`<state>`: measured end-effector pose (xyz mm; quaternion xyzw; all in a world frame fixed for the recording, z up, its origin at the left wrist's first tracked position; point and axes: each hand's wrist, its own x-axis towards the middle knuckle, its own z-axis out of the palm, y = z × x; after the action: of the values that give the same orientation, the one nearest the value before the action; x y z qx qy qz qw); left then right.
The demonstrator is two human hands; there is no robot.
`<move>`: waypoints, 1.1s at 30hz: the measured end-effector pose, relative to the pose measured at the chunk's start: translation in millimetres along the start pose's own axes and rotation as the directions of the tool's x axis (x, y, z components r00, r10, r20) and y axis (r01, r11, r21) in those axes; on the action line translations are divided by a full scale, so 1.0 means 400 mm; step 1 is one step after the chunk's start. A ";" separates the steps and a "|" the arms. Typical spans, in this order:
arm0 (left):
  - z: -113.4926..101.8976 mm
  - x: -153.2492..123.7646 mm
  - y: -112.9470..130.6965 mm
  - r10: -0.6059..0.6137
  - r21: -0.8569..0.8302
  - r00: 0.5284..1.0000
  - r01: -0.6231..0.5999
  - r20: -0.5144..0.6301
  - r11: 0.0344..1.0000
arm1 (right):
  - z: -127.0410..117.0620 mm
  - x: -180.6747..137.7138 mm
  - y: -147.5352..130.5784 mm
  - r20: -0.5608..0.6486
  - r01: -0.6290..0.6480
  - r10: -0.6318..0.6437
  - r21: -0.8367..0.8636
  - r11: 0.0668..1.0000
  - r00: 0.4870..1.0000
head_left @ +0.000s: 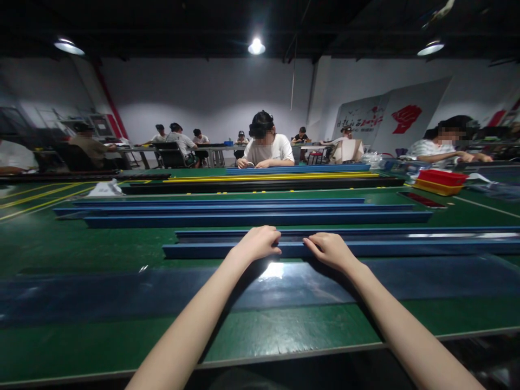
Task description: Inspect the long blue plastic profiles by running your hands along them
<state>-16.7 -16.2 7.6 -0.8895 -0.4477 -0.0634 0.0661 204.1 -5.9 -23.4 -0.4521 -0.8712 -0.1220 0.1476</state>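
A long blue U-shaped channel point(211, 250) lies across the green table in front of me. My left hand point(260, 242) is closed over its near wall, with the fingers curled into the channel and the thumb on the near side. A short way to the right, my right hand point(328, 251) grips the same channel in a like manner; its fingertips are partly hidden. White glare shows inside the channel's right part. Nearer to me, a wide clear plastic strip point(101, 295) lies flat beneath my wrists.
Beyond lie more blue channels point(260, 219), then black point(260, 187) and yellow strips point(268, 177). A phone point(422, 200) and a red and yellow bin point(441, 181) are at the right. A person point(270, 149) sits opposite; several others work farther back. The table's edge point(292, 355) runs close to me.
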 end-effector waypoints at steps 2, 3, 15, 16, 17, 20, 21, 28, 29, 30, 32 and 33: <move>0.005 -0.007 -0.012 0.045 0.015 0.998 -0.045 -0.035 0.999 | 0.000 0.001 -0.002 0.005 -0.012 0.012 0.003 1.000 1.000; 0.007 -0.010 -0.017 0.065 0.023 0.997 -0.064 -0.051 0.998 | 0.000 0.002 -0.003 0.007 -0.017 0.017 0.004 1.000 1.000; 0.014 -0.047 -0.077 0.134 0.086 0.988 -0.127 -0.081 0.988 | 0.007 0.004 -0.008 -0.017 -0.043 0.044 0.046 0.998 0.999; 0.016 -0.051 -0.081 0.134 0.092 0.987 -0.126 -0.084 0.988 | 0.007 0.005 -0.008 -0.024 -0.040 0.041 0.051 0.998 0.999; 0.016 -0.054 -0.084 0.133 0.099 0.987 -0.125 -0.088 0.987 | 0.007 0.007 -0.010 -0.030 -0.037 0.039 0.056 0.998 0.999; 0.015 -0.068 -0.092 0.124 0.122 0.988 -0.113 -0.092 0.986 | 0.002 0.018 -0.019 -0.045 -0.038 0.041 0.071 0.997 0.998; 0.014 -0.074 -0.095 0.122 0.130 0.988 -0.110 -0.092 0.985 | 0.000 0.024 -0.024 -0.046 -0.037 0.041 0.076 0.996 0.998; 0.006 -0.126 -0.124 0.058 0.124 0.994 -0.046 -0.096 0.991 | -0.013 0.076 -0.069 0.007 0.030 -0.030 0.060 0.998 1.000; 0.006 -0.133 -0.128 0.045 0.116 0.994 -0.033 -0.100 0.993 | -0.016 0.084 -0.077 0.022 0.039 -0.040 0.053 0.998 0.999; 0.007 -0.139 -0.132 0.032 0.108 0.994 -0.021 -0.106 0.994 | -0.019 0.092 -0.086 0.038 0.046 -0.048 0.043 0.998 0.998; 0.009 -0.148 -0.138 0.013 0.097 0.993 -0.001 -0.121 0.995 | -0.026 0.110 -0.107 0.069 0.060 -0.061 0.014 0.998 0.996; 0.010 -0.151 -0.140 0.006 0.094 0.992 0.006 -0.129 0.996 | -0.030 0.119 -0.118 0.084 0.070 -0.070 -0.002 0.998 0.994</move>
<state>-97.3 -30.1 -3.5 -0.8793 -0.4450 -0.0999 0.1369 140.8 -0.7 1.5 -0.4262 -0.8917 -0.1100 0.1054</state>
